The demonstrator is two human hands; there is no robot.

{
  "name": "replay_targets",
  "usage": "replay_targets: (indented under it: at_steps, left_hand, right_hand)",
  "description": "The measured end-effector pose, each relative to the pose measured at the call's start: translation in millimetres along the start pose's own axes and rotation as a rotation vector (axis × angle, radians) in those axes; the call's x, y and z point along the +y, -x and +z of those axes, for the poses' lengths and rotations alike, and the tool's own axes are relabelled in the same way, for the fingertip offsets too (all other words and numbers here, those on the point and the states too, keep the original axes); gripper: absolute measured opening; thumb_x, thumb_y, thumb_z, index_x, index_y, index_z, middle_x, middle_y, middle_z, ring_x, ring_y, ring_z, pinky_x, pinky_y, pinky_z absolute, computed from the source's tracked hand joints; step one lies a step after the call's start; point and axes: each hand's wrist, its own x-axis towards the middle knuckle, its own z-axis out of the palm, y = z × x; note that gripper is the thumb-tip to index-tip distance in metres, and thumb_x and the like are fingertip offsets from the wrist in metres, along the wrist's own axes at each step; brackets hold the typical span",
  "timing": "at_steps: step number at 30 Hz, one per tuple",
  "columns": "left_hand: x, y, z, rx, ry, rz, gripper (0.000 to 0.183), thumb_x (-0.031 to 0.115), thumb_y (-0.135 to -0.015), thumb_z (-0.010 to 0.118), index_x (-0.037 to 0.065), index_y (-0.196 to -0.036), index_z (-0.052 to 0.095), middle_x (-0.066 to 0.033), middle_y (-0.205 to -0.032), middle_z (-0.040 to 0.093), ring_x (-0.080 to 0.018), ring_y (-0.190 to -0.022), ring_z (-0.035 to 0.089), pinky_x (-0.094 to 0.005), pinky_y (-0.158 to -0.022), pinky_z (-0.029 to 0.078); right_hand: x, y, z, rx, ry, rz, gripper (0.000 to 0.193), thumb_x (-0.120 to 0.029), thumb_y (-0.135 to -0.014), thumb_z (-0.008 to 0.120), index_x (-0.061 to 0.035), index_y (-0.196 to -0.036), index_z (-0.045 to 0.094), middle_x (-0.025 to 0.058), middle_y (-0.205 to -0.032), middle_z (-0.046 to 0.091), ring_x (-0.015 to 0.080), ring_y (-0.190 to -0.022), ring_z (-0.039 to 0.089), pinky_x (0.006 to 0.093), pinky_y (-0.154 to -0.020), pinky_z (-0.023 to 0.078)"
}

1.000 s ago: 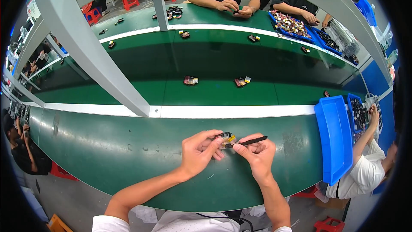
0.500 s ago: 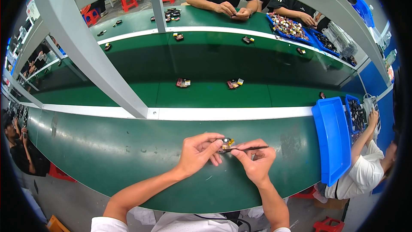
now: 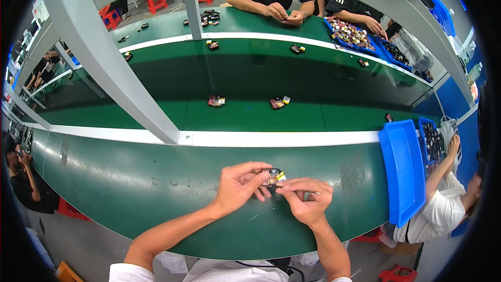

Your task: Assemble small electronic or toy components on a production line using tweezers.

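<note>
Over the near green tabletop, my left hand (image 3: 239,188) pinches a small black electronic assembly (image 3: 272,176) between thumb and fingers. A yellow tab and a clear or pale middle part show on it. My right hand (image 3: 308,198) is close against its right side, closed on a thin dark tool (image 3: 316,192) that looks like tweezers. Only the tool's rear end shows beyond the fingers. Its tip is at the assembly's lower edge, and whether it touches there is hidden by the fingertips.
A deep blue tray (image 3: 402,172) stands to the right, beside a smaller bin of dark parts (image 3: 432,141). Beyond a white rail (image 3: 282,137), a green conveyor belt (image 3: 240,117) carries several assemblies. A grey post (image 3: 112,62) slants across the left. Co-workers sit opposite and at both sides.
The thin tool has swung from nearly level to tilted, its rear end now lower and nearer my palm. The assembly's yellow tab shows more. Assemblies on the belt have shifted slightly left.
</note>
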Motion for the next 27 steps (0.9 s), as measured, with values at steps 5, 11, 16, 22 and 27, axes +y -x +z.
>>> replay_targets:
  at_steps: [5,11,16,22,27]
  left_hand:
    - [1.7,-1.3,-1.5,0.007,-0.018,-0.035,0.025,0.004,-0.101,0.058,-0.01,-0.121,0.062,-0.0197,-0.094,0.071,-0.0237,-0.071,0.073,-0.0298,-0.056,0.062]
    - [2.1,-2.8,-2.8,0.0,-0.072,-0.08,0.023,0.005,-0.101,0.059,-0.009,-0.119,0.063,-0.0183,-0.093,0.072,-0.0218,-0.071,0.073,-0.0292,-0.057,0.061]
    - [5.6,-3.1,-0.9,0.027,-0.095,-0.05,0.022,0.004,-0.1,0.061,-0.008,-0.117,0.065,-0.0161,-0.092,0.073,-0.0189,-0.07,0.072,-0.0278,-0.057,0.06]
    - [7.4,-3.4,-1.6,0.068,-0.097,0.003,0.021,0.004,-0.1,0.06,-0.009,-0.117,0.064,-0.017,-0.09,0.072,-0.0201,-0.07,0.073,-0.0284,-0.057,0.06]
    - [4.8,-3.3,-1.2,0.093,-0.099,0.013,0.021,0.004,-0.1,0.06,-0.009,-0.117,0.064,-0.0169,-0.09,0.072,-0.0196,-0.071,0.073,-0.0283,-0.057,0.06]
  right_hand:
    - [-2.2,-2.7,1.1,-0.012,0.005,-0.008,0.014,0.004,-0.073,0.083,-0.005,-0.079,0.074,0.0077,-0.082,0.077,0.0047,-0.042,0.052,0.0208,-0.039,0.037]
    - [-3.0,-5.6,0.7,-0.064,0.043,-0.126,0.015,0.007,-0.073,0.081,-0.003,-0.077,0.07,0.0105,-0.08,0.077,0.0034,-0.047,0.056,0.0178,-0.042,0.037]
    - [-0.4,1.1,-1.3,0.038,-0.02,0.181,0.015,0.0,-0.072,0.086,-0.0017,-0.082,0.074,0.0084,-0.081,0.076,0.0033,-0.042,0.044,0.0197,-0.042,0.031]
    - [-1.4,0.5,-2.8,0.013,0.02,0.097,0.017,-0.002,-0.073,0.086,-0.0024,-0.083,0.072,0.0092,-0.082,0.076,0.0031,-0.04,0.043,0.02,-0.041,0.031]
    - [-3.9,-2.4,0.1,-0.002,0.094,0.023,0.019,-0.001,-0.071,0.086,-0.003,-0.083,0.071,0.0088,-0.083,0.076,0.0043,-0.039,0.044,0.0205,-0.04,0.032]
